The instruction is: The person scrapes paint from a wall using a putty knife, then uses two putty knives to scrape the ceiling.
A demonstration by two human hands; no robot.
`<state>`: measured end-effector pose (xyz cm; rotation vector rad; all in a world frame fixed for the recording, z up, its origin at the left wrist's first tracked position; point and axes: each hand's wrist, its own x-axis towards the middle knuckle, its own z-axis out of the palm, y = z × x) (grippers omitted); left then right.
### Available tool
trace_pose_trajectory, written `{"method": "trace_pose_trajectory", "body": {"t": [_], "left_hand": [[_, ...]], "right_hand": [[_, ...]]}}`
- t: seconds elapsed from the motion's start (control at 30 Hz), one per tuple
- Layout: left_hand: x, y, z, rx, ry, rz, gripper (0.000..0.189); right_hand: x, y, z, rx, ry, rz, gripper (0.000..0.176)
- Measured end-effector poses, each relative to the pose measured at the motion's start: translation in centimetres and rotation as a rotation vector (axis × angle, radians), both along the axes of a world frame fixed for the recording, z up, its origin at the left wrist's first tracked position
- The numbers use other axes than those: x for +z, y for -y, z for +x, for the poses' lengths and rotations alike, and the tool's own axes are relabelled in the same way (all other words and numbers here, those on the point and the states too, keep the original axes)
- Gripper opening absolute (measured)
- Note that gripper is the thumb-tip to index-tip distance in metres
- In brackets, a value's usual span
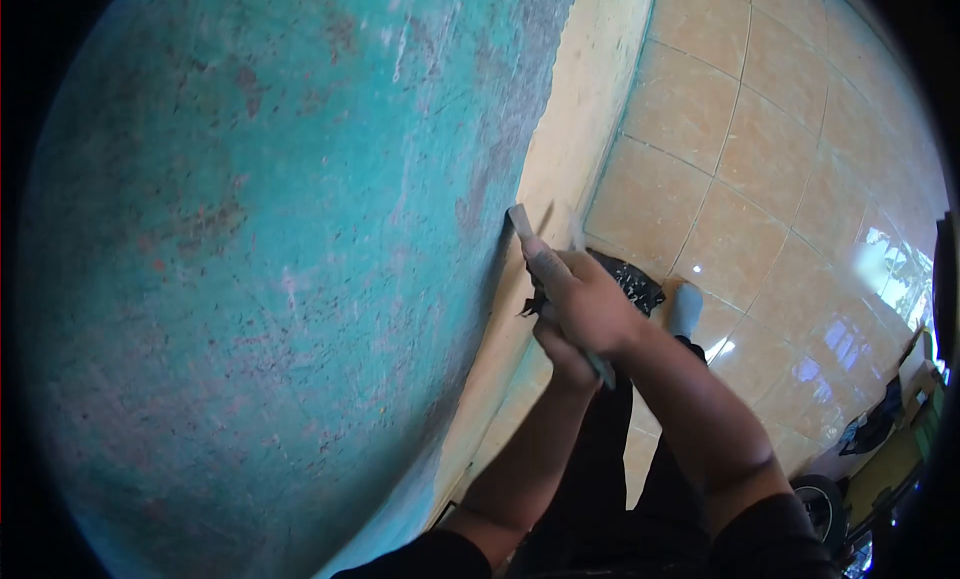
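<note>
One flat-bladed scraper (520, 222) was held by the closed fingers of the right hand (600, 304) and left hand (563, 357), likely for steadier force, its tip at the turquoise wall's (330, 229) edge. Mid-handle and left fingertips were largely hidden; the black crumpled item (630, 277) behind, partly covered, was indistinct.

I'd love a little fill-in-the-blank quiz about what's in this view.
The big wall is mostly painted ____.
The floor is laid with square ____.
Both sleeves are ____.
The right hand is ____ to the tool's flat tip than the left hand.

Missing words: teal; tiles; black; closer
</note>
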<state>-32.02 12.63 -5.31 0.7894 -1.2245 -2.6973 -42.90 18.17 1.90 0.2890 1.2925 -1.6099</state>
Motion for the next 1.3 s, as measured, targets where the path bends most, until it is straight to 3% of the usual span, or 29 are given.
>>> {"method": "trace_pose_trajectory", "body": {"t": [0.03,0.1,0.17,0.2,0.23,0.3,0.33,0.37,0.4,0.47,0.53,0.6,0.67,0.7,0.8,0.87,0.97,1.03,1.1,1.17,1.23,1.27,1.3], "left_hand": [[-0.4,0.2,-0.4,-0.017,0.002,-0.050,0.052],[-0.6,-0.8,-0.2,0.003,0.065,-0.195,0.051],[0.1,-1.9,1.2,0.022,0.242,-0.406,0.047],[0.5,-2.1,1.4,0.038,0.325,-0.476,0.046],[0.4,-1.9,1.3,0.049,0.359,-0.507,0.044],[-1.4,-0.3,0.5,0.086,0.355,-0.292,0.052],[-2.2,0.5,0.0,0.036,0.152,-0.223,0.049],[-2.9,1.4,-0.5,-0.024,-0.054,-0.123,0.047],[-3.6,2.2,-1.1,-0.096,-0.242,-0.006,0.045],[-1.8,0.1,-0.1,-0.062,-0.107,-0.157,0.040],[-0.6,-1.0,1.0,-0.028,0.015,-0.204,0.042],[-0.6,-0.5,0.6,-0.071,-0.018,-0.153,0.036],[-0.1,0.6,-0.7,-0.179,-0.089,-0.252,0.033],[0.3,-0.2,-1.2,-0.170,-0.058,-0.437,0.032],[0.1,-2.2,-0.1,0.012,0.065,-0.429,0.033],[-2.1,-0.9,-0.4,0.043,0.038,-0.328,0.037],[-1.7,0.5,1.8,0.026,0.031,-0.262,0.042],[-1.2,-0.4,0.5,-0.063,-0.090,-0.265,0.036],[-1.2,-1.3,3.4,-0.110,0.134,-0.426,0.035],[1.0,-2.3,2.2,0.019,0.134,-0.177,0.037],[0.0,-1.1,1.1,0.012,0.045,-0.241,0.039],[-0.5,-0.3,-0.4,-0.025,-0.057,-0.153,0.037],[-0.9,0.6,-2.0,-0.068,-0.153,-0.058,0.035]], "right_hand": [[-0.3,0.2,-0.1,-0.037,-0.083,0.009,0.053],[-0.3,-1.4,-0.6,0.015,0.116,0.006,0.062],[0.3,-1.8,1.4,0.083,0.079,0.023,0.070],[-0.6,-1.4,3.2,-0.021,-0.134,-0.016,0.057],[-0.4,-1.1,2.4,-0.034,-0.191,0.007,0.057],[-0.2,0.0,0.6,-0.023,-0.147,0.062,0.064],[-0.7,0.5,-1.0,-0.010,-0.072,0.098,0.074],[-1.2,0.7,-1.6,-0.076,0.033,0.045,0.075],[-1.1,0.4,-1.8,-0.075,-0.032,0.048,0.067],[-0.4,-0.9,0.1,-0.078,-0.128,0.064,0.055],[-0.1,-1.3,2.1,-0.056,-0.150,0.018,0.053],[-1.8,-0.5,1.5,0.037,-0.374,0.125,0.056],[-1.2,-0.6,0.0,-0.023,-0.060,0.048,0.057],[-0.9,-0.9,-1.0,-0.050,0.081,0.012,0.058],[0.4,-2.0,1.3,0.058,-0.066,0.067,0.059],[-0.5,-1.2,1.5,0.013,-0.251,0.073,0.063],[-0.9,0.3,-0.8,0.094,-0.116,0.128,0.075],[-1.0,-0.9,-0.8,0.030,-0.073,0.105,0.066],[-0.1,-1.8,1.6,0.082,0.018,0.085,0.062],[-0.6,-1.2,2.8,0.021,-0.203,0.084,0.060],[-0.8,-0.7,0.3,0.062,-0.119,0.094,0.069],[-0.4,-0.4,-1.4,0.083,-0.077,0.100,0.075],[-1.1,0.0,-2.4,-0.050,-0.075,0.065,0.075]]}}
